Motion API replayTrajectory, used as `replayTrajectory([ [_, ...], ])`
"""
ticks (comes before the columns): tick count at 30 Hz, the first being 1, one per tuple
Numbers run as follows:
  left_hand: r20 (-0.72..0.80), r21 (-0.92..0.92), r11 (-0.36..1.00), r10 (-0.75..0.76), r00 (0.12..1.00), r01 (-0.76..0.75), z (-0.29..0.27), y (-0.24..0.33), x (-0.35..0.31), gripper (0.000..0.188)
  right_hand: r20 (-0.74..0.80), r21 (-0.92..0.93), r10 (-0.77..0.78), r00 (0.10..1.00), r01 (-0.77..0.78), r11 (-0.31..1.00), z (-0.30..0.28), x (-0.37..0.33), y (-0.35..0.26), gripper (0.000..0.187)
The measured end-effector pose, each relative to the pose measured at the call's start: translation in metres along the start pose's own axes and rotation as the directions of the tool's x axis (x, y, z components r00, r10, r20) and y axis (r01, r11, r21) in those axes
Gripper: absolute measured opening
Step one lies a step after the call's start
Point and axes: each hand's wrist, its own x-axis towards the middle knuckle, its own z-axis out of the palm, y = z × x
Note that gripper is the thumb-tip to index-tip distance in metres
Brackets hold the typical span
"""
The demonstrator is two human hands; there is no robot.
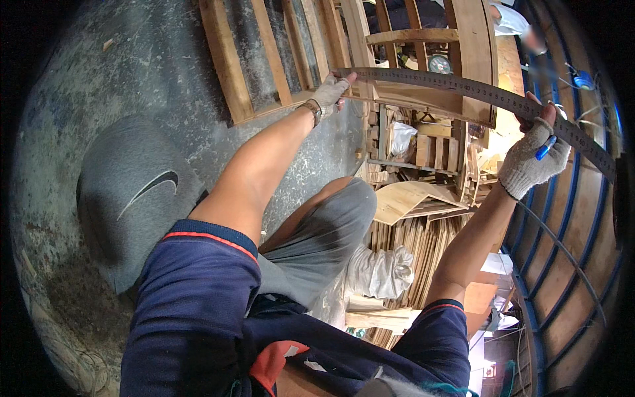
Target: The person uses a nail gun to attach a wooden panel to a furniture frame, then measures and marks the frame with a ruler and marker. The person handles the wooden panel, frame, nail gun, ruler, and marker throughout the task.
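A long dark metal ruler (430,79) stretches across the upper right, bowed by the lens. My left hand (328,96), in a pale knit glove with bare fingertips, pinches its left end beside a slatted wooden frame (270,56). Toward the ruler's other end, my right hand (537,159) wears a similar glove and has its fingers and thumb closed on the ruler. A blue pen (546,147) lies against that glove, tucked by the fingers. The ruler passes along the wooden frame's edge, but whether it touches the wood I cannot tell.
Thin wooden strips (426,248) are stacked below the ruler, with bent plywood sheets (407,200) above them and a white sack (380,272) beside. A worn grey concrete floor (152,73) spreads to the left. Another person's sleeve (510,21) shows at upper right, near blue metal bars (562,218).
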Motion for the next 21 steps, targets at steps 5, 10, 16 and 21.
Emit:
replayTrajectory([
  [5,0.031,0.082,0.996,-0.019,0.999,0.017,-0.003,0.003,0.005,0.065,-0.001,-0.020,-0.023,1.000,0.023,1.000,0.004,0.002,-0.004,0.025],
  [10,0.008,0.106,0.994,0.010,1.000,-0.010,-0.002,0.003,0.009,0.070,0.010,-0.032,-0.036,0.999,0.036,0.999,0.004,0.003,-0.003,0.025],
  [16,-0.104,0.255,0.967,0.053,0.993,-0.025,-0.001,0.002,0.012,0.071,0.046,-0.111,-0.053,0.998,0.058,0.992,0.003,0.005,-0.006,0.030],
  [21,-0.152,0.312,0.947,0.126,0.980,-0.073,0.004,-0.004,0.011,0.072,0.010,-0.048,-0.034,0.999,0.035,0.998,0.004,0.005,-0.002,0.028],
])
